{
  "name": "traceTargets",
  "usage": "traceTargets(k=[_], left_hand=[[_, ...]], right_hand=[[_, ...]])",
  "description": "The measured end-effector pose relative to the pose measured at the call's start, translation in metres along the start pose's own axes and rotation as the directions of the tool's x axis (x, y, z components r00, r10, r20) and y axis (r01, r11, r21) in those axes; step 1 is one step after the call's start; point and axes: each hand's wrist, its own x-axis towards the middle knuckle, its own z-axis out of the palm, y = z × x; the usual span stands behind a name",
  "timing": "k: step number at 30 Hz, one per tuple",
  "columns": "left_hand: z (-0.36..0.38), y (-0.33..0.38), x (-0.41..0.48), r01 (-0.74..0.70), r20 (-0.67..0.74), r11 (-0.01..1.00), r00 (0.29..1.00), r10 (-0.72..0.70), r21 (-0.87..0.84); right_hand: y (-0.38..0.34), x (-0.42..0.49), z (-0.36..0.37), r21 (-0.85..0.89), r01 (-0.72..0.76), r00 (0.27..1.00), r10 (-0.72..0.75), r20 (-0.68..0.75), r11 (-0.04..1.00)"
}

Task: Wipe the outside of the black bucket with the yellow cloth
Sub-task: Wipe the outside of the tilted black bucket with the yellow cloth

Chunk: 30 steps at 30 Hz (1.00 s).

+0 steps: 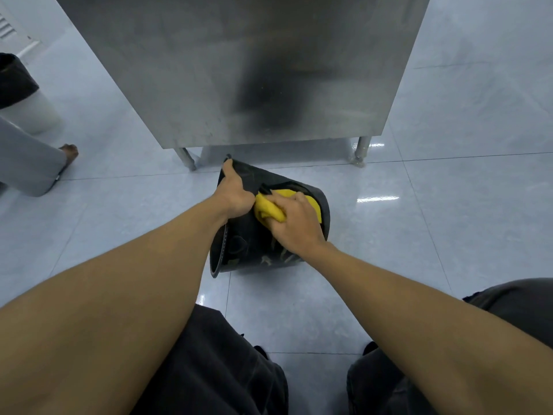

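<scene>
The black bucket (254,250) lies tipped on its side on the pale tiled floor, its open rim facing left and its base to the right. My left hand (235,193) grips the upper part of the rim and steadies it. My right hand (294,224) is closed on a bunched yellow cloth (269,206) and presses it against the bucket's outer wall, near the top of the side. Part of the cloth is hidden under my fingers.
A stainless steel cabinet (239,70) on short legs stands just behind the bucket. Another person's trouser leg and foot (64,158) are at the left, beside a white bin with a black liner (21,94). My knees in dark trousers (224,363) fill the bottom.
</scene>
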Motion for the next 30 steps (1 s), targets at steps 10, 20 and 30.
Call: traceTargets(k=[10,20,30], left_hand=[[0.000,0.005,-0.001,-0.027,0.034,0.999,0.999,0.025,0.033],[0.002,0.012,-0.010,-0.166,0.127,0.985,0.979,0.158,0.052],[0.004,-0.003,0.002,-0.073,0.161,0.987,0.986,0.050,0.142]], right_hand=[[0.023,-0.016,-0.003,0.022,-0.206,0.975,0.207,-0.075,0.978],[-0.005,0.014,-0.009,0.051,-0.130,0.991,0.132,-0.025,0.990],[0.041,0.000,-0.012,0.048,-0.604,0.787,0.605,-0.121,0.796]])
